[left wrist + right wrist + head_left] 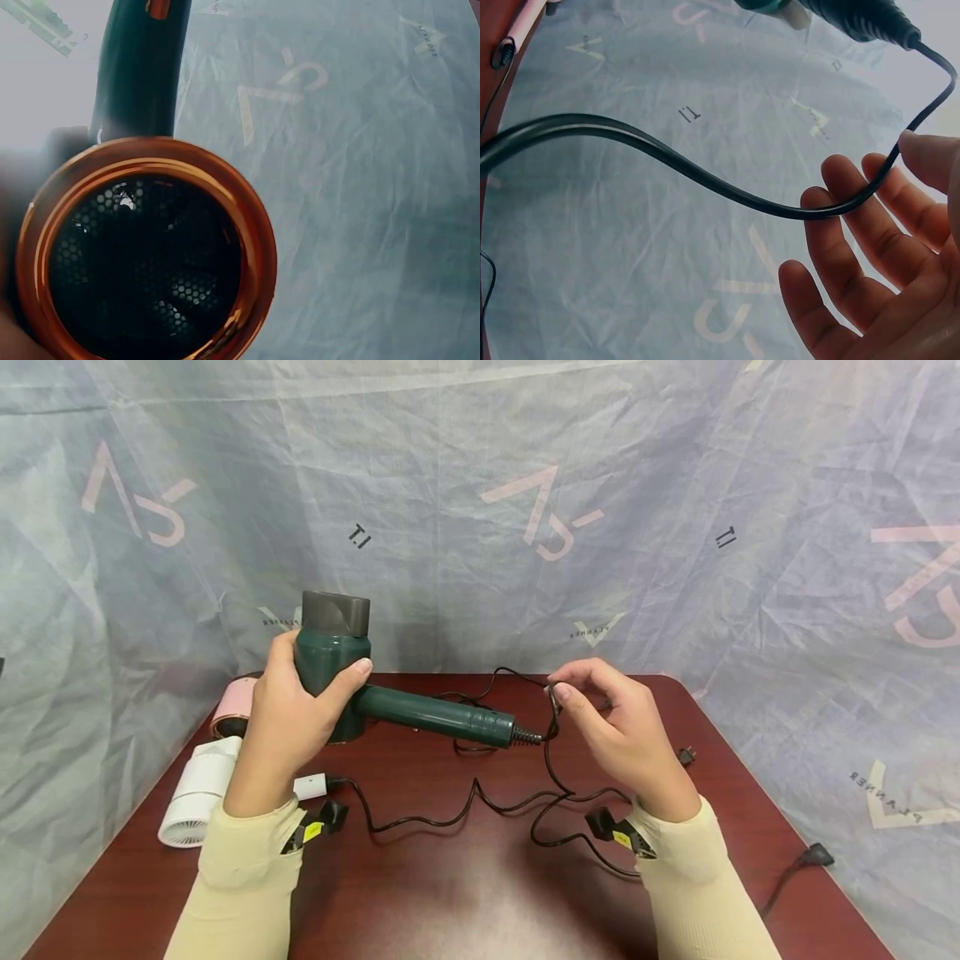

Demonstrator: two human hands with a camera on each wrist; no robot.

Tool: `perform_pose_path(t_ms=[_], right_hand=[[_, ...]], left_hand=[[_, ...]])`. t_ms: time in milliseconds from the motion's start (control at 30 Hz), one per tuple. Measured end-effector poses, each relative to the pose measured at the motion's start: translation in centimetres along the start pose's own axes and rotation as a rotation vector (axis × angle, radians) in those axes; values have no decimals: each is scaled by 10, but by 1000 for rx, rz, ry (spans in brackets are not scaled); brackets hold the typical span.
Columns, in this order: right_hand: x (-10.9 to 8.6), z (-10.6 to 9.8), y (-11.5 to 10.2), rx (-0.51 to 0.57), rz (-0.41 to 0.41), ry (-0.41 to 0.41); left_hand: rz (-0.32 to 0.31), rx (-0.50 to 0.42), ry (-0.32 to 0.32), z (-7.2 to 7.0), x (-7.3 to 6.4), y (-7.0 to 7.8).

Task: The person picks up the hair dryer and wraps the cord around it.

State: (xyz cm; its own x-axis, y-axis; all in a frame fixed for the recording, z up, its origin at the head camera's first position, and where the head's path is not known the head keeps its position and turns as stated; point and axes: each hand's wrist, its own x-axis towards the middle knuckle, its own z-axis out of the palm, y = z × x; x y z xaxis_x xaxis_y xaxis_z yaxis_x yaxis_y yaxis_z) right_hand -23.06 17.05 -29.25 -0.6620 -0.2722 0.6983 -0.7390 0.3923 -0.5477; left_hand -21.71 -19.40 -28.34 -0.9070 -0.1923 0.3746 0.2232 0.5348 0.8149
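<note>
My left hand [288,718] grips the head of a dark green hair dryer [435,712] above the table's left side. Its grey nozzle [335,615] points up, and the handle reaches to the right. In the left wrist view the copper-ringed rear grille [146,251] fills the lower left. A black power cord [553,714] leaves the handle's ribbed end. My right hand [618,727] pinches this cord between thumb and fingers, a short way from the handle. The right wrist view shows the cord [742,196] running across the fingers, with the thumb against it.
At the left lie a white hair dryer [197,789] and a pink one [234,706], both partly behind my left arm. Black cords [427,822] wind over the dark red table [450,902]. One plug [686,756] lies at the right, another [816,856] by the right edge. Printed cloth [450,527] hangs behind.
</note>
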Motion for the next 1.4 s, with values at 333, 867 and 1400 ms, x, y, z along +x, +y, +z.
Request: perform_pose_path(t_ms=[333, 867, 1400], right_hand=[[1, 4, -2, 13, 36, -39], [3, 12, -4, 39, 121, -25], [-3, 15, -4, 306, 224, -57]], left_hand=[[39, -59, -15, 5, -1, 1], [145, -256, -154, 5, -3, 2], [111, -515, -206, 28, -12, 9]])
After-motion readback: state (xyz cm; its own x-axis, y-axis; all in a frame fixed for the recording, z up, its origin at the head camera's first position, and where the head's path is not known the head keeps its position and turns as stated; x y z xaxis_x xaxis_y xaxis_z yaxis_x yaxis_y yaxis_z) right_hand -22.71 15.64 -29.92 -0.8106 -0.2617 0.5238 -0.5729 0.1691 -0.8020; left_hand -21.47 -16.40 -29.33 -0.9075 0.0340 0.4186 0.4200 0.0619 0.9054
